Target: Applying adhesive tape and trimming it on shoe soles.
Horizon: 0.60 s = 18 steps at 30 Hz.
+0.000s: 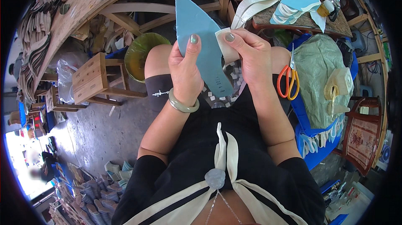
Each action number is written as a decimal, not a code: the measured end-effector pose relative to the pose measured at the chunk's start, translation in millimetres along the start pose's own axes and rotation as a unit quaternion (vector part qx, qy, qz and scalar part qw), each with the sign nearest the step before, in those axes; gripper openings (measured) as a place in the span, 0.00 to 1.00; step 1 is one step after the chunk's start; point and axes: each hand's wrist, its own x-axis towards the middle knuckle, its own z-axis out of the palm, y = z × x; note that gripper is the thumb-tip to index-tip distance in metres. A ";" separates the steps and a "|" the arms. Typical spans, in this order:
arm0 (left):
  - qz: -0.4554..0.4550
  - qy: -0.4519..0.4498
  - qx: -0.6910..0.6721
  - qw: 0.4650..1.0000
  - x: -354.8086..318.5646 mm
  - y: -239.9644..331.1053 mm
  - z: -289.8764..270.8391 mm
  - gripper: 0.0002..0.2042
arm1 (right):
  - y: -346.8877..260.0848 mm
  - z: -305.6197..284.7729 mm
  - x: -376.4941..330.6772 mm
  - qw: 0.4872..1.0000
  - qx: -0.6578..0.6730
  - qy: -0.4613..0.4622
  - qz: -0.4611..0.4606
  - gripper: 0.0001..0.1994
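A light blue insole-shaped sheet (199, 22) stands upright over my lap, its pointed end up and a printed mark near its lower end. My left hand (185, 70) grips it by the left edge, thumb across the front. In a pinch of thumb and fingers, my right hand (256, 59) has a white strip (226, 50) against the sheet's right edge. How far the strip runs behind the sheet and my hand is hidden. Orange-handled scissors (289, 78) lie beside my right thigh, blades pointing away from me.
At the far right, a small table (268, 22) carries long white strips (255, 5) and a stack of blue-and-white pieces (293, 8). A glue-stained plastic container (340, 83) sits on green cloth (315, 74). Left are a wooden stool (90, 78) and a lined bin (144, 53).
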 end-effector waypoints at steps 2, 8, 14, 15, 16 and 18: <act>0.013 0.001 0.000 1.000 -1.6 0.4 0.9 0.09 | -1.9 0.5 -0.6 1.000 -0.015 -0.004 -0.016 0.09; 0.053 -0.061 0.005 0.997 -8.8 3.3 -3.7 0.08 | -6.9 2.6 -7.3 0.991 0.125 -0.041 0.017 0.06; 0.050 -0.065 0.105 0.991 -14.9 14.0 3.5 0.11 | -27.8 -3.7 -16.4 0.951 -0.221 -0.080 -0.199 0.04; 0.046 -0.066 0.105 0.991 -14.5 17.9 6.0 0.11 | -30.3 -5.2 -15.3 0.952 -0.221 -0.078 -0.197 0.04; 0.039 -0.060 0.203 0.977 -13.3 22.5 10.0 0.12 | -32.5 -8.4 -12.1 0.919 -0.297 -0.091 -0.242 0.03; 0.053 -0.094 0.343 0.933 -6.8 24.1 5.4 0.17 | -28.8 -17.7 -6.1 0.900 -0.335 -0.117 -0.251 0.05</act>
